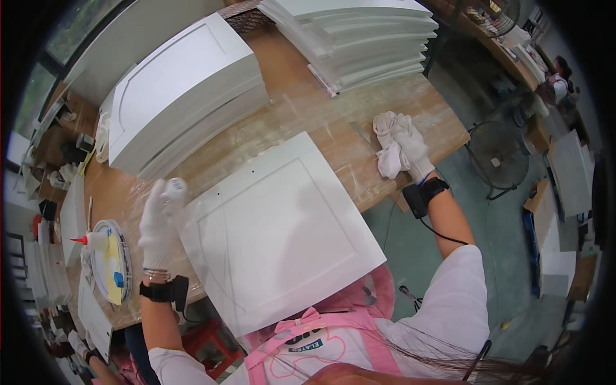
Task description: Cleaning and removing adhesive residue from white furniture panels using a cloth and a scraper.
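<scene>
left hand [159, 221] grips white panel [282, 228] — right hand [410, 149] presses rag [387, 142].

Woodworking workshop: stacked white cabinet doors [186, 96], worn workbench [308, 115].

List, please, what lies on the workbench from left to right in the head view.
Round tray → glue bottle → left hand → white square panel → right hand on a white cloth.

Person's attire: white gloves on left hand [156, 224] and right hand [410, 146]; black wrist straps with cabled modules; white short-sleeved shirt; pink apron with bow.
</scene>
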Tool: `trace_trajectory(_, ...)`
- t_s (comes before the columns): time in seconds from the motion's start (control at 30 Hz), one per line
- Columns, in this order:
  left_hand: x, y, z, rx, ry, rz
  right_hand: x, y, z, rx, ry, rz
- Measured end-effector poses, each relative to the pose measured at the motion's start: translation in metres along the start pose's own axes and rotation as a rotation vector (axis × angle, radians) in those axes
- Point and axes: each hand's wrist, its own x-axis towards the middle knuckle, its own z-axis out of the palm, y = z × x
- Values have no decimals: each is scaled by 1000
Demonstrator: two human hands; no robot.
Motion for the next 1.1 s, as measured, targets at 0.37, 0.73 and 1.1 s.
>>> trace_trajectory(0.37,70,117,105,997,-487,276,-6,-5,1,120,-31,21)
trace_trajectory(0.73,87,143,149,1015,-414,447,-5,-2,-3,202,-135,-6)
trace_trajectory(1.1,82,150,150,1028,-401,459,-7,-6,0,193,-102,42)
